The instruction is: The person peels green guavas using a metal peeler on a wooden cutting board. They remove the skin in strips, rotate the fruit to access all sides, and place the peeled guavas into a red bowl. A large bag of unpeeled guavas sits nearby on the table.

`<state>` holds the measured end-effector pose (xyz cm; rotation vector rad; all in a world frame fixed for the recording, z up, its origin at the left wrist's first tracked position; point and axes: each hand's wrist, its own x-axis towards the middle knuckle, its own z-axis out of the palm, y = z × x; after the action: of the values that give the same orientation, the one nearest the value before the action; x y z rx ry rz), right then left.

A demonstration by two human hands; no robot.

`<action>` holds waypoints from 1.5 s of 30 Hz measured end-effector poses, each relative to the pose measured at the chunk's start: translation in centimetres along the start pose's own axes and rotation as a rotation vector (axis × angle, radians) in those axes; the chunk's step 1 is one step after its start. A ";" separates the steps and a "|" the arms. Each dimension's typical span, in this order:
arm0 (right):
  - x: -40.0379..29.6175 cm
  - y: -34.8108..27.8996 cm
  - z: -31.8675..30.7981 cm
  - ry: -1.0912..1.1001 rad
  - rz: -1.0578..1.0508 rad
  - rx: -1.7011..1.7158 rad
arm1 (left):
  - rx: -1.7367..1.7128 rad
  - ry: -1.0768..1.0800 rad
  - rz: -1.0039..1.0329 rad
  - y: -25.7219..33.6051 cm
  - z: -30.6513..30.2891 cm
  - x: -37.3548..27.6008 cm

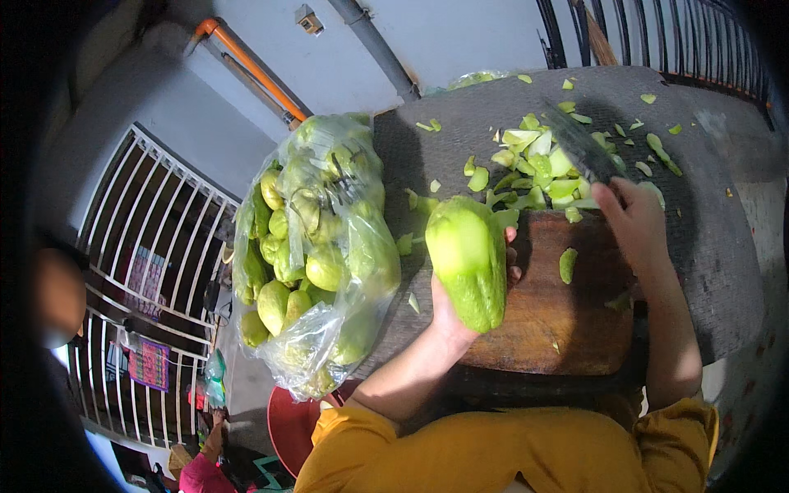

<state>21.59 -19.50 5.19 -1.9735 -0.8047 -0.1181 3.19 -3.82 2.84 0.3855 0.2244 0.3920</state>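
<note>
A large green chayote [468, 262] with one paler, smooth cut patch on its upper side lies in my left hand [453, 314], whose fingers wrap round from beneath. My right hand [638, 225] grips a broad-bladed knife [582, 142] at its handle end, the blade slanting up and left over a heap of green peel pieces [545, 163]. Beneath my hands is a brown wooden board [542, 314] with a small green peel [568, 265] on it. The knife and the chayote are apart. My right hand hides most of the handle.
A clear plastic bag full of chayotes [323, 265] stands at the left edge of the dark table [715, 246]. Peel scraps dot the tabletop. Below the bag is a red tub [293, 425]. Another person in a pink top [203, 474] shows at lower left, and part of a person at far left.
</note>
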 end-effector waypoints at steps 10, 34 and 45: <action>-6.5 -5.8 2.1 -0.456 -0.515 0.005 | -0.075 -0.259 -0.145 0.5 -2.0 0.0; -4.5 -4.6 1.2 -0.387 -0.282 0.036 | 0.181 0.069 0.063 0.0 -0.6 0.1; -7.1 -6.4 1.9 -0.500 -0.605 -0.072 | -0.045 -0.331 -0.059 1.4 -3.2 0.1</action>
<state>11.90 -19.36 6.15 -1.7830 -1.7311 -0.0042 1.89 -1.59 0.53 0.3923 -0.0959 0.2699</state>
